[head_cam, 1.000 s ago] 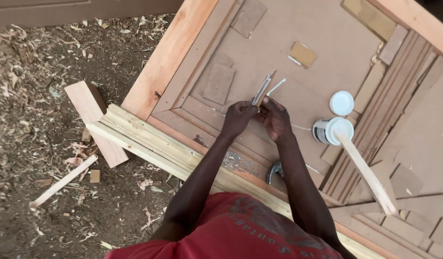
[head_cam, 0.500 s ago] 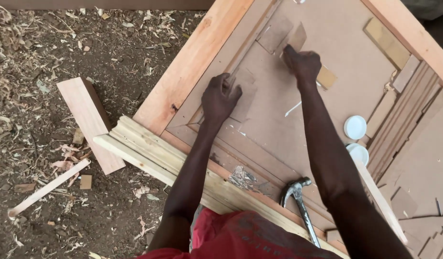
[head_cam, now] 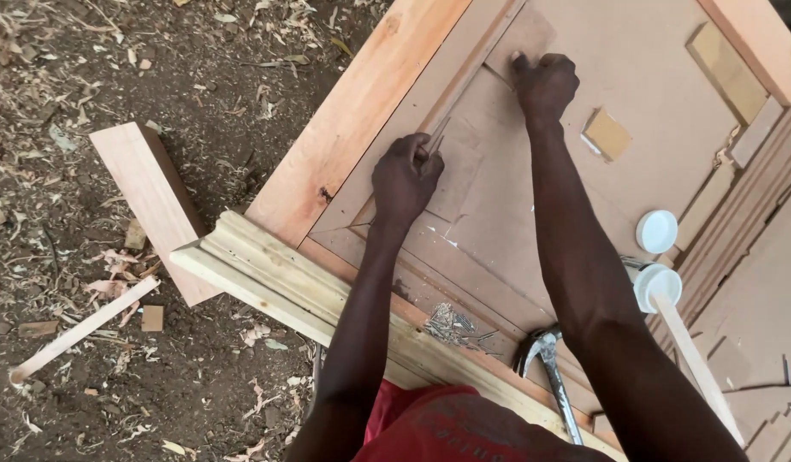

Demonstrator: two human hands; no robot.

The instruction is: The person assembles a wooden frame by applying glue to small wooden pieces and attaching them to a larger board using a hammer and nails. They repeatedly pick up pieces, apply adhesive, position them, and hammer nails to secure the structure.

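Fingertips of the left hand (head_cam: 405, 175) are curling under the palm, so exactly how they are gripping is hard to make out; they are pinching a few thin grey metal nails (head_cam: 435, 137) whose points are sticking out toward the inner edge of the pale reddish wooden door frame (head_cam: 361, 120). The right hand (head_cam: 545, 84) is lying further up the flat brown hardboard panel (head_cam: 643, 77), fingers bunched together and bending down onto a narrow brown moulding strip (head_cam: 476, 64); whether anything is being held beneath them cannot be told. The steel claw hammer (head_cam: 545, 359) is resting near the lower frame rail, its handle being cut off behind the right forearm and the red shirt (head_cam: 447, 428). A loose heap of small nails (head_cam: 451, 325) is lying just beside it. Two round white lids (head_cam: 657, 257) are sitting at the right, the lower one partly covered by a pale wooden stick (head_cam: 695, 359).

Both arms are stretching forward, the right reaching further than the left. Compared with half a second ago, the left hand is sitting lower and closer to the frame edge, and the right hand is now pressing on the strip rather than hovering at the small brown offcut (head_cam: 607, 134). The hammer and lids are lying where they were.
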